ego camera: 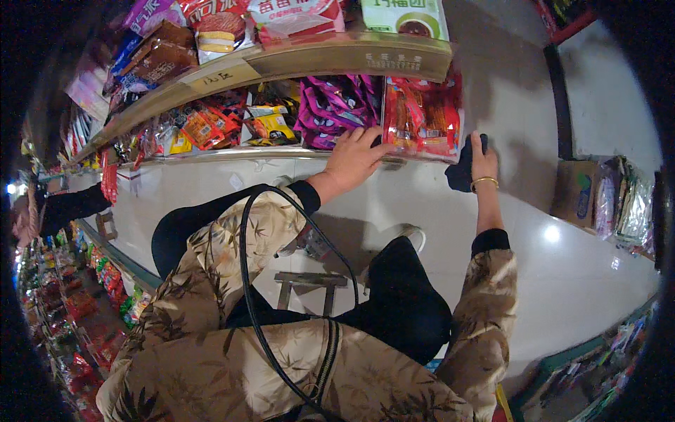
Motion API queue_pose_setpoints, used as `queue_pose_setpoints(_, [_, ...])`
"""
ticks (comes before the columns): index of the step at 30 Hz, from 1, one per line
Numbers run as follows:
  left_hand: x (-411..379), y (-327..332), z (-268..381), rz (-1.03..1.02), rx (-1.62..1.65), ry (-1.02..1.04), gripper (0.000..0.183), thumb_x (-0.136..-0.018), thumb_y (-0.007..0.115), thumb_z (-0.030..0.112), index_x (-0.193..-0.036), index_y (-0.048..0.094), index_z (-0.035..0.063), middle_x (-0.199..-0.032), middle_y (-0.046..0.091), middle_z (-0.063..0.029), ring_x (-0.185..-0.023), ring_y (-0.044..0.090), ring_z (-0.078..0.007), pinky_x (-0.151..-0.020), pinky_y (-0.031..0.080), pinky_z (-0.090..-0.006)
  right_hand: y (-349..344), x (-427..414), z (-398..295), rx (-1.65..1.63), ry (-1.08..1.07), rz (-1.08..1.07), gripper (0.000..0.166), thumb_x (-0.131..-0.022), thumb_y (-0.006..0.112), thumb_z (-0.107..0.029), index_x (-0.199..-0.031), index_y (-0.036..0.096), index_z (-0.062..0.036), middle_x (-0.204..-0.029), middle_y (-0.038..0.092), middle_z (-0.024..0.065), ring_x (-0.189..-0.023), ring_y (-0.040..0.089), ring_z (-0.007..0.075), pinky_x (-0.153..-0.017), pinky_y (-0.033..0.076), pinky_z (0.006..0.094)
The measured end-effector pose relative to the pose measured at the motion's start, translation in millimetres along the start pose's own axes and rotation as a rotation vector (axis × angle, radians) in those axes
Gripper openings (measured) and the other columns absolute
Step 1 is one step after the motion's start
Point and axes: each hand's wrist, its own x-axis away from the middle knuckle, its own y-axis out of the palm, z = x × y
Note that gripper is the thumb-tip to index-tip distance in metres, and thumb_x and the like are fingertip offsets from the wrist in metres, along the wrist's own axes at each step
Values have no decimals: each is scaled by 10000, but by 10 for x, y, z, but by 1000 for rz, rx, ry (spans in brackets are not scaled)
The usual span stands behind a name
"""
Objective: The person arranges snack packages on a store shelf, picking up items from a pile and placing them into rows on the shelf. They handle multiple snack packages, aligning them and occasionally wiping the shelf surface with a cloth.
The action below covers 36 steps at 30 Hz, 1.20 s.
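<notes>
My left hand [357,158] lies at the front edge of the lower shelf, its fingers touching the corner between purple snack packets [337,111] and a box of red snack packets [424,118]. It seems to grasp the box's near left corner, though the fingertips are partly hidden. My right hand [484,161], with a gold bangle on the wrist, holds a dark cloth [460,168] beside the shelf's right end. Left of the purple packets are yellow and black packets [271,124] and orange-red packets [211,125].
An upper shelf [337,60] with bagged snacks overhangs the lower one. A small stool [311,279] stands between my legs. At the right is a cardboard box [575,192] beside plastic-wrapped goods. Another person's dark sleeve [76,208] shows at far left, above racks of packets [79,303].
</notes>
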Motion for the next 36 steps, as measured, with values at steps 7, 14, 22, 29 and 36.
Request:
queue_pose_setpoints(7, [95, -153, 41, -32, 40, -39, 428, -674, 603, 169, -1087, 493, 181, -1156, 394, -58, -979, 413, -263, -816, 376, -405, 207, 67, -4, 97, -133, -26, 803, -694, 385, -687, -784, 576, 87, -762, 563, 281, -791, 563, 374, -721, 414, 403])
queue_pose_setpoints(14, [402, -258, -48, 48, 141, -108, 433, -681, 580, 126, -1101, 476, 110, -1182, 383, -91, -1021, 399, -295, -860, 352, -402, 57, 37, 84, 116, -21, 95, 884, -669, 351, -730, -839, 570, 109, -839, 554, 300, -862, 548, 381, -742, 406, 414])
queue_pose_setpoints(22, [815, -275, -74, 22, 230, -238, 429, -675, 571, 99, -1092, 475, 76, -1156, 396, -119, -1037, 398, -308, -877, 338, -397, -152, -28, 365, -584, 182, 89, 445, -616, 693, -373, -829, 585, 3, -758, 595, 85, -622, 570, 190, -583, 465, 308])
queue_pose_setpoints(29, [957, -165, -27, 91, 371, -302, 359, -675, 574, 80, -1028, 512, 79, -1115, 429, -111, -969, 436, -308, -829, 379, -378, -104, 335, 176, -750, -174, 314, 487, -620, 668, 30, -1062, 468, -9, -937, 560, 78, -813, 539, 173, -741, 455, 294])
queue_pose_setpoints(36, [1293, -67, -9, 107, 631, -448, 273, -674, 573, 77, -945, 538, 66, -1009, 466, -115, -910, 468, -291, -774, 406, -361, 348, 791, -79, -752, -333, 79, 584, -645, 662, 10, -1154, 376, -2, -1010, 523, 82, -888, 509, 173, -819, 407, 293])
